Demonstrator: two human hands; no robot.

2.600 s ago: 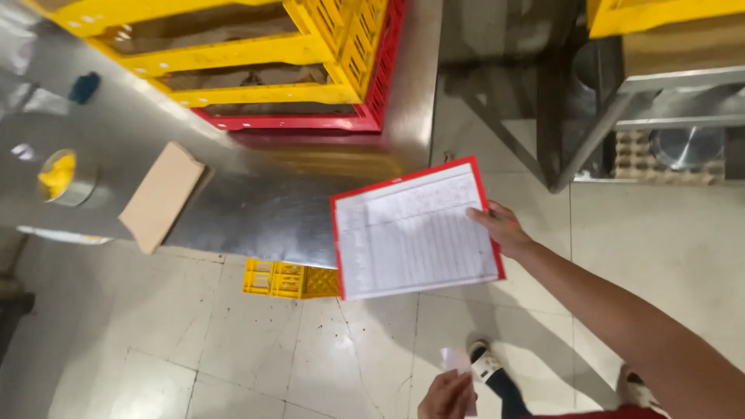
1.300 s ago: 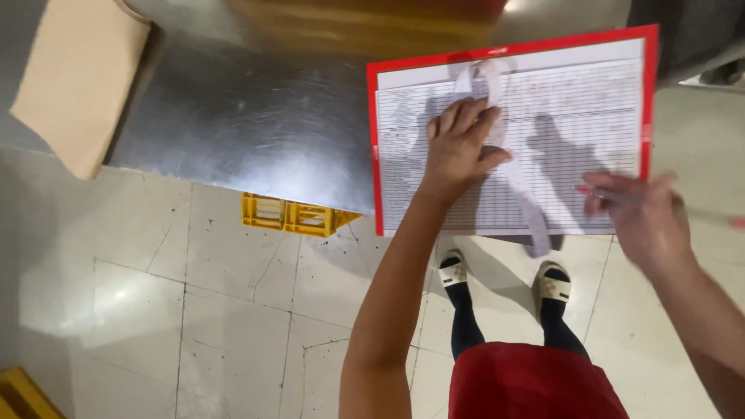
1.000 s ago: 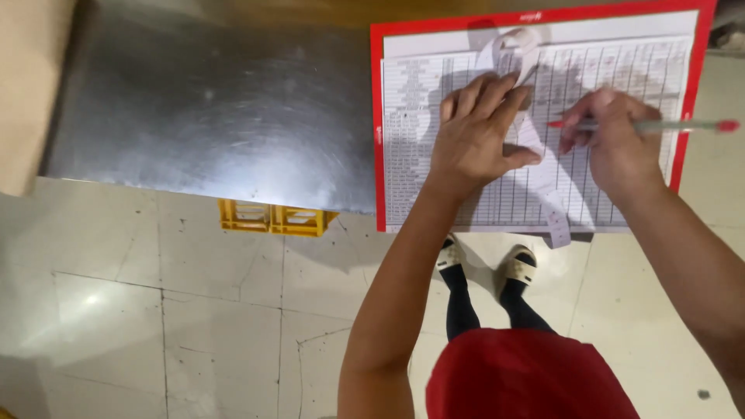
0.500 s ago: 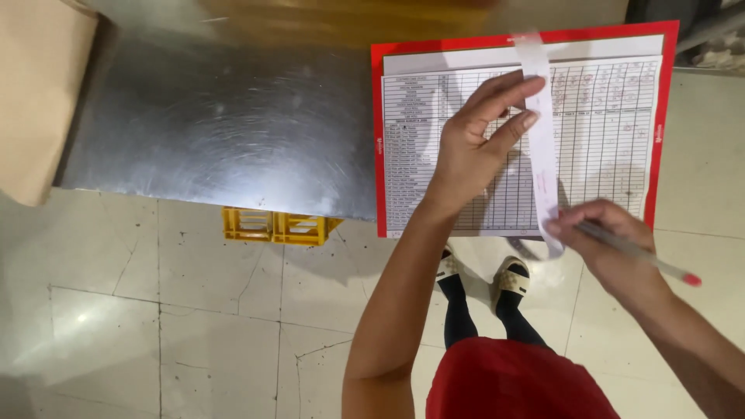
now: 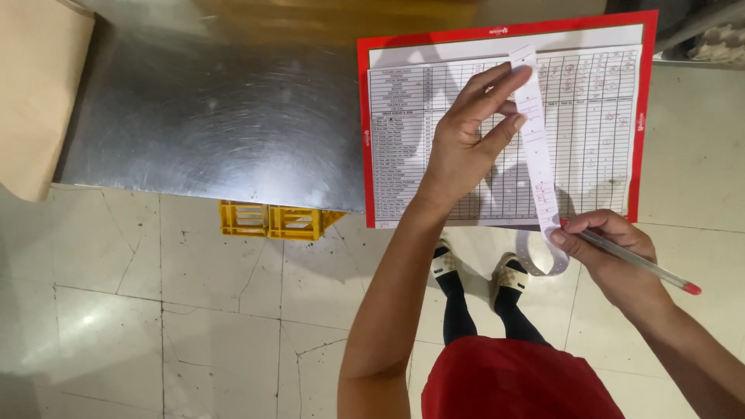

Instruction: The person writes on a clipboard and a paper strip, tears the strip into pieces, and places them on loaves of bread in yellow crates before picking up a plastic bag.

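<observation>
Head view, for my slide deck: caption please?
Left hand and right hand, with pen, stretch a paper strip over a clipboard.

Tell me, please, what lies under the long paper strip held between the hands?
Under the paper strip lies a printed table sheet on a red clipboard, resting on the steel table. The columns directly beneath the strip are covered.

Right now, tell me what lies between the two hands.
In the head view, a paper strip spans from left hand to right hand, above the clipboard.
</observation>
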